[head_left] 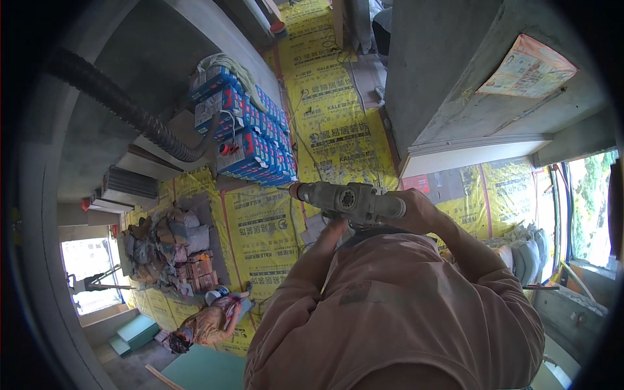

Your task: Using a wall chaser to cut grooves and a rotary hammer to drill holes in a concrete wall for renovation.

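Note:
A dusty grey rotary hammer drill (348, 198) is held level in front of my chest, its chuck end pointing left. My right hand (416, 211) is wrapped round the rear grip at the drill's right end. Below the drill's front half, my left hand (335, 232) is closed on what looks like its side handle; most of the fingers are hidden under the body. Beyond the chuck stands a stack of blue packages (250, 146), and the bit's tip cannot be made out clearly against it.
Yellow printed protective film (260, 227) covers much of the floor, with a cable (356, 88) along it. A dark corrugated hose (130, 107) hangs at left. Another person (211, 318) is low down at lower left, near filled sacks (185, 231) and green boards (201, 370). Concrete walls rise at right.

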Motion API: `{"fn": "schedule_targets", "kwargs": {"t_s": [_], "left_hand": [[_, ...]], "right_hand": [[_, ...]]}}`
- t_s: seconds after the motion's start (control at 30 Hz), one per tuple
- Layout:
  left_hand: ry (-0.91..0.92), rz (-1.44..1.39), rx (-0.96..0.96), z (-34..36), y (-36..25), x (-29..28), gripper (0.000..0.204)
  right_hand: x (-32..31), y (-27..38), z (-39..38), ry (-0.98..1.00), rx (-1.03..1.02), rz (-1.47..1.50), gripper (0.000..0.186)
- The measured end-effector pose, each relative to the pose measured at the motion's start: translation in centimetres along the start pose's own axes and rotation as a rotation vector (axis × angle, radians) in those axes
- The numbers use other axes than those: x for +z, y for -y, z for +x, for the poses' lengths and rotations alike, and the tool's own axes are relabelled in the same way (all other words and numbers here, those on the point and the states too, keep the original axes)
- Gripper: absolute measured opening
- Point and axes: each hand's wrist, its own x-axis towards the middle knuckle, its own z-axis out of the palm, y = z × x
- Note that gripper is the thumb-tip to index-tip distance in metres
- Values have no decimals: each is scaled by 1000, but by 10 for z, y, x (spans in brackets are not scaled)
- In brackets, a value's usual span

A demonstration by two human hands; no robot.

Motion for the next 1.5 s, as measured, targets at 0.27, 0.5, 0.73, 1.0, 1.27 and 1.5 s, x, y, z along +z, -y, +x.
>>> {"fn": "schedule_targets", "kwargs": {"t_s": [0.27, 0.5, 0.73, 1.0, 1.27, 1.5], "left_hand": [[82, -174, -19, 8, 10, -8, 50], [153, -322, -21, 8, 13, -10, 49], [77, -243, -105, -1, -2, 7, 47], [116, -325, -91, 2, -3, 0, 51], [132, -264, 23, -3, -17, 17, 47], [92, -250, 59, 1, 0, 11, 45]], "right_hand": [[-4, 1, 1, 50, 7, -24, 32], [-1, 1, -2, 3, -23, -23, 37], [-1, -8, -6, 0, -3, -60, 36], [1, -1, -3, 5, -43, -49, 33], [2, -6, -5, -30, -113, -92, 30], [1, -3, -5, 16, -96, -76, 31]]}}
